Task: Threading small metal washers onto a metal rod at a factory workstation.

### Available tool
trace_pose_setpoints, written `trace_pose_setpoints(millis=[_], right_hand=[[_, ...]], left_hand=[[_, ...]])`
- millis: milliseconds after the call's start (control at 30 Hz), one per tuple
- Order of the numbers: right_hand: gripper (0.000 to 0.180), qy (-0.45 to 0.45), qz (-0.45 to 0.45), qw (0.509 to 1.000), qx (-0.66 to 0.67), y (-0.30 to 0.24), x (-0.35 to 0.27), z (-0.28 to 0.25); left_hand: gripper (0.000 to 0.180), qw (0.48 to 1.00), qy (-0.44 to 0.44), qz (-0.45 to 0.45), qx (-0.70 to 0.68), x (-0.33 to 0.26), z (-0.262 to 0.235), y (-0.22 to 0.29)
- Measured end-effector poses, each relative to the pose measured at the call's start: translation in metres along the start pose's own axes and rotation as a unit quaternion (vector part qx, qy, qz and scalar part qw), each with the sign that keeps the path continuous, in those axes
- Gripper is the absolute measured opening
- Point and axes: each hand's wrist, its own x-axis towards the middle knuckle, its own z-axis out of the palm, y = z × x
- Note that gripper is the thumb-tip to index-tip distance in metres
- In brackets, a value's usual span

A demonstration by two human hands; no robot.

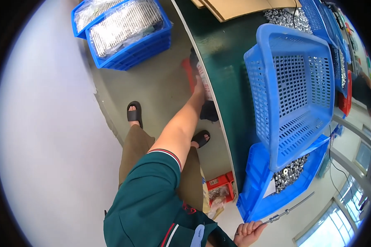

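My right hand (250, 234), low in the view, is closed around a thin metal rod (294, 207) with a few small metal fittings on it. The rod points away to the upper right, past the blue bin (251, 187) of small shiny metal parts (290, 175). Stretched forward, my left arm ends with my left hand (199, 87) at the edge of the green table (231, 99). That hand is against a white item with red marks (205, 80) at the table's edge; its fingers are mostly hidden.
An upright blue perforated basket (264, 94) stands on the table by the bin. Cardboard (235, 9) and a pile of metal parts (290, 18) lie farther back. Blue crates (136, 53) of bagged metal rods stand on the floor; a red box (222, 183) sits below the table.
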Motion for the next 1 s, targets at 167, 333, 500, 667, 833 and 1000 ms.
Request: trace_pose_setpoints(millis=[167,333,500,667,833,1000], right_hand=[[0.042,-0.002,-0.067,0.998,0.004,0.005,0.003,-0.012],[0.040,-0.042,-0.041,0.998,0.034,0.007,0.005,-0.006],[0.040,-0.049,-0.022,0.998,0.043,0.004,0.009,-0.005],[0.037,-0.067,-0.039,0.996,0.032,0.001,0.005,-0.010],[0.037,-0.093,-0.028,0.995,0.029,0.001,0.006,-0.015],[0.036,-0.176,0.021,0.983,0.046,0.010,0.015,-0.030]], left_hand=[[0.074,0.993,0.114,-0.040,0.016,-0.075,0.058,-0.011],[0.056,0.947,0.299,-0.112,0.039,-0.175,-0.103,-0.001],[0.048,0.917,0.338,-0.147,0.150,-0.321,-0.168,-0.007],[0.035,0.615,0.139,-0.102,0.769,-0.367,-0.038,0.056],[0.057,0.426,-0.001,0.138,0.894,-0.266,0.068,0.069],[0.085,0.343,-0.100,0.022,0.934,-0.229,0.010,0.026]])
